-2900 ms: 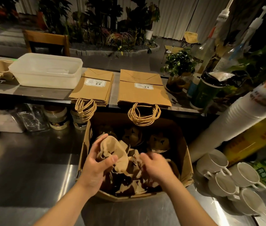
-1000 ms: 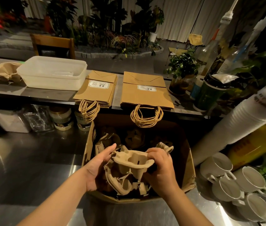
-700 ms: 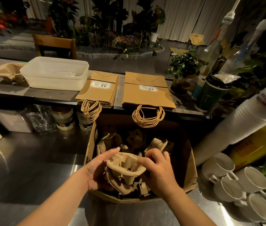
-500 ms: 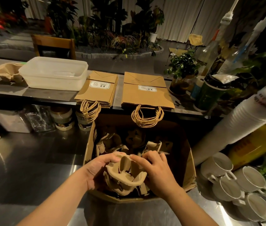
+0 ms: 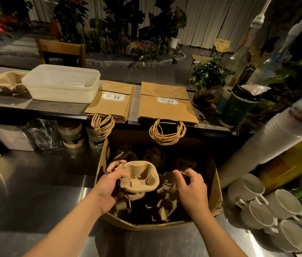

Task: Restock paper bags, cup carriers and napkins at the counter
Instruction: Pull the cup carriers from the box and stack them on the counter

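**Left hand lifts cup carrier out of box, right hand reaches in**

Far left on the raised counter [image 5: 57, 108]: a pulp carrier [image 5: 7, 83] lying loose, touching the end of a white plastic tub [image 5: 61, 83]. Under the counter edge, clear containers [image 5: 44, 134] and two jars [image 5: 70, 135] on the steel worktop [image 5: 26, 182].

Next right on the counter: two flat stacks of paper bags, left stack [image 5: 112, 101] and right stack [image 5: 165, 106], labels up, twisted-paper handles hanging over the near edge. Stacks just beside each other, not touching.

Centre foreground: open cardboard box [image 5: 102, 164] on the worktop, more carriers jumbled inside, dim. Left hand [image 5: 109, 186] grips a cup carrier [image 5: 139, 178] by its left rim, fingers curled over the edge, thumb on the near side; carrier held above the pile, cup wells up, tilted slightly. Right hand [image 5: 191, 188] just right of it, over the box, fingers curled, fingertips pinching something thin and pale. Cannot tell what.

Right: potted plant [image 5: 207, 76] and dark green cup [image 5: 237, 106] on the counter, pump bottles [image 5: 254, 43] behind. Tall sleeve of white paper cups [image 5: 269, 138] leaning diagonally. White ceramic mugs [image 5: 257, 204] clustered on the worktop, bottom right.
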`<state>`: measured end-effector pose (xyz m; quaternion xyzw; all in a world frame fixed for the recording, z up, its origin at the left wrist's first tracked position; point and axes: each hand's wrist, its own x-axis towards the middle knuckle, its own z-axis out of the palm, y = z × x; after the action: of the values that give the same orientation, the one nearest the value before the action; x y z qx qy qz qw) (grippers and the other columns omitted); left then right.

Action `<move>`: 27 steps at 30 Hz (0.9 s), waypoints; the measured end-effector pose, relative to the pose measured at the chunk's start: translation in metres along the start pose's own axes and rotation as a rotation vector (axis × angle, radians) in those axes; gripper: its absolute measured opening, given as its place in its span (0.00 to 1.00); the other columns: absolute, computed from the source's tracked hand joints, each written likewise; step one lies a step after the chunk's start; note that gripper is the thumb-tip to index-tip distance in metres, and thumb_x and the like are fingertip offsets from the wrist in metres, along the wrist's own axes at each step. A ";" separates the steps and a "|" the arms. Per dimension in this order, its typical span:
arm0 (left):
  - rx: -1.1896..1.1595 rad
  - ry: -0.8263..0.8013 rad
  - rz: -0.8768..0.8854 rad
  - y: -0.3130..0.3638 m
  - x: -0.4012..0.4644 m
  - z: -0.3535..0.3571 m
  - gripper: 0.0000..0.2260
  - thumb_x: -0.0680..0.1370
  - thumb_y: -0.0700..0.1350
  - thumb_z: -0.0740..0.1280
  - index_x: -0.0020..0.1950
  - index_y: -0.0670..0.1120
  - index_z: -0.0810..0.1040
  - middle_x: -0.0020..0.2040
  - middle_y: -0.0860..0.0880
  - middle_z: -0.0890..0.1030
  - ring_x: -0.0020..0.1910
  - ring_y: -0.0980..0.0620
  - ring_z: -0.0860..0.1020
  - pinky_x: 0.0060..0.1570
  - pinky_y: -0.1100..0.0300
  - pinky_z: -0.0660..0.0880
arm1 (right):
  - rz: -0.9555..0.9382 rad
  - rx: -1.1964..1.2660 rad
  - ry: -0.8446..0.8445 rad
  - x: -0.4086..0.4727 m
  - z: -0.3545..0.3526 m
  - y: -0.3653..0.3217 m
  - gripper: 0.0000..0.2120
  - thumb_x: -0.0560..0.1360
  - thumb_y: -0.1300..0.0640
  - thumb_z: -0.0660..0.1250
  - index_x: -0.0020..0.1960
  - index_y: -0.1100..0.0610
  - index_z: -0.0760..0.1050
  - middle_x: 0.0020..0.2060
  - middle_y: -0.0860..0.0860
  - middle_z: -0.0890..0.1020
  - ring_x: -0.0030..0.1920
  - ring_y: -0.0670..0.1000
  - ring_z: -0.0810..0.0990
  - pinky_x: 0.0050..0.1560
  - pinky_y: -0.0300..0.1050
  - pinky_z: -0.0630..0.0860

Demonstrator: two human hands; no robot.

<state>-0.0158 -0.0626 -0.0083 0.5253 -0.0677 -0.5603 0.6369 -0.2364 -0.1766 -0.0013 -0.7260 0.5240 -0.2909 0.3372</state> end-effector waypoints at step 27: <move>0.223 -0.051 0.009 0.000 -0.010 0.006 0.11 0.82 0.45 0.65 0.60 0.56 0.83 0.60 0.42 0.83 0.62 0.39 0.80 0.62 0.35 0.77 | -0.471 -0.217 0.036 -0.043 0.051 -0.029 0.15 0.79 0.37 0.62 0.57 0.41 0.82 0.51 0.40 0.69 0.55 0.47 0.65 0.52 0.39 0.70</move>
<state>-0.0238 -0.0580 -0.0008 0.5783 -0.1481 -0.5595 0.5750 -0.1921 -0.1198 -0.0117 -0.8547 0.3745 -0.3164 0.1707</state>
